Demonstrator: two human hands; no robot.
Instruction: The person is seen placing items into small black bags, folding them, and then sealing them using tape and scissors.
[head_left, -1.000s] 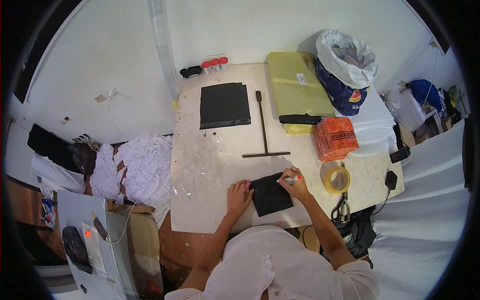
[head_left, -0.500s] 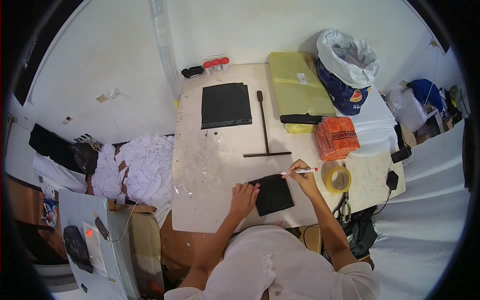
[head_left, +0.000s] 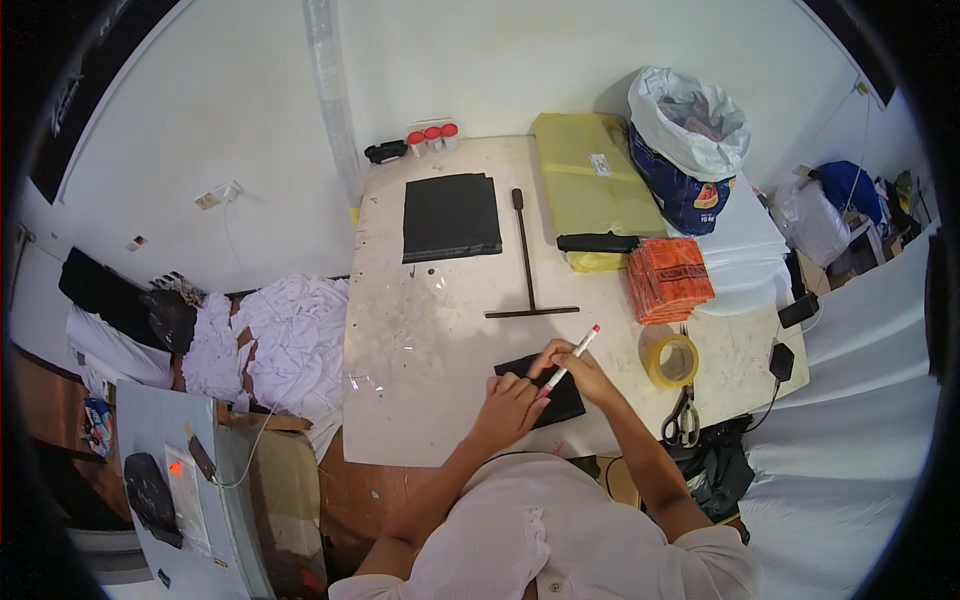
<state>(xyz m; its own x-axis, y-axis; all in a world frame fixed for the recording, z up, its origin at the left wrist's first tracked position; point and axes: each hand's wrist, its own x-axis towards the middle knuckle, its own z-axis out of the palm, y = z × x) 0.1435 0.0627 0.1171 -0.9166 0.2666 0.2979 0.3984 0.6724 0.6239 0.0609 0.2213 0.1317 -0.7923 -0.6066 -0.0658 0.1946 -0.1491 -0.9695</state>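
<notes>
Black flat packet (head_left: 566,408) partly covered by left hand (head_left: 507,408) and right hand (head_left: 577,372). Slim white pen with red ends (head_left: 584,342): lower tip too small to read. Black-handled metal scissors (head_left: 685,403): blades mostly behind round yellow tape roll (head_left: 672,381). Blue-and-white plastic sack (head_left: 680,185): contents unclear.

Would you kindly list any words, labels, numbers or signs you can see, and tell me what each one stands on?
Blue and white sack: printed emblem and lettering near its base, not copied out here.
Yellow package: white label, too small to read.
Orange packs: dark markings, too blurred to read.
Dark panel, upper left: pale marks, not legible.
White and red marker: any print is too small to read.
</notes>
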